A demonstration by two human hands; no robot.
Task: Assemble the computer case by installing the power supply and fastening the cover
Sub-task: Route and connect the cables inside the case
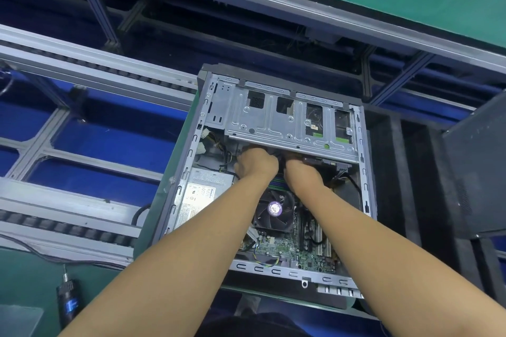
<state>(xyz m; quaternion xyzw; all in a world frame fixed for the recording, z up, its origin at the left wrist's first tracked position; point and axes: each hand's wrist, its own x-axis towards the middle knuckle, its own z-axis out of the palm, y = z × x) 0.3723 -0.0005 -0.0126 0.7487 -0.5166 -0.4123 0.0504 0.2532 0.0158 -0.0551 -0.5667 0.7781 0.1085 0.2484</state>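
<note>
Already in, the PSU (200, 197) sits at the left wall of the case (273, 272), laid open-side up for access. Left hand (256, 164) clenches the cable bundle (279, 157), prob. routing it. Right hand (302, 172): can't tell (fingers under the drive cage (273, 120)).

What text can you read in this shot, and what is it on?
"Huntkey", apparently, though blurred: power supply label.
Rest of that label: too small to read.
Fan sticker: print too blurred to read.
Motherboard markings: too small to read.
</note>
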